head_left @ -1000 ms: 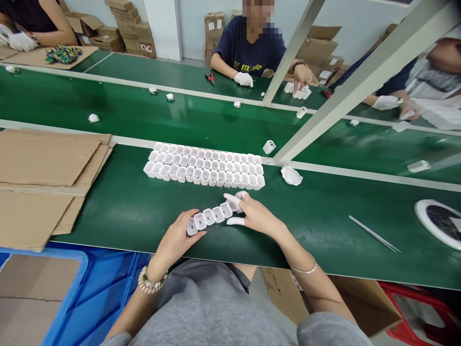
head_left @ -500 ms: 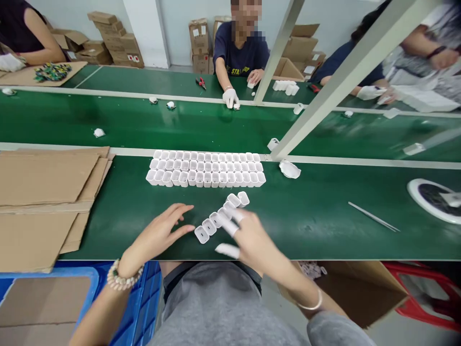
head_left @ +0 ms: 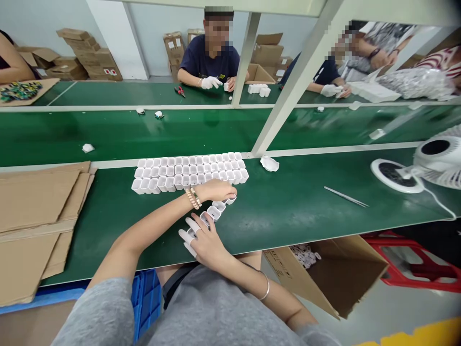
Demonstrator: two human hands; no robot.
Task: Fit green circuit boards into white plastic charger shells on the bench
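A slanting row of small white plastic cups (head_left: pixel 215 212) lies on the green table in front of me. Crossing over to its far end, my left hand (head_left: pixel 217 190) has its fingers closed at the last cup (head_left: pixel 231 200), which they partly hide. My right hand (head_left: pixel 206 242) rests over the near end, fingers spread across the cups there and covering some of them. White finger cots sit on several of its fingertips. Behind, a block of similar cups (head_left: pixel 187 169) stands in three rows, open side up; my left hand and wrist overlap its front edge.
Flat cardboard sheets (head_left: pixel 32 202) lie at left. Tweezers (head_left: pixel 345 196), a white crumpled-looking piece (head_left: pixel 270 164) and a fan (head_left: pixel 428 158) are to the right. A slanted post (head_left: pixel 288 89) rises beyond the cups. Below stands an open carton (head_left: pixel 334 274). Co-workers sit across the green belt (head_left: pixel 118 129).
My left hand has crossed rightward to the row's far end and closed there. My right hand has moved left to its near end. The view has shifted; a co-worker's gloved hand has left the belt.
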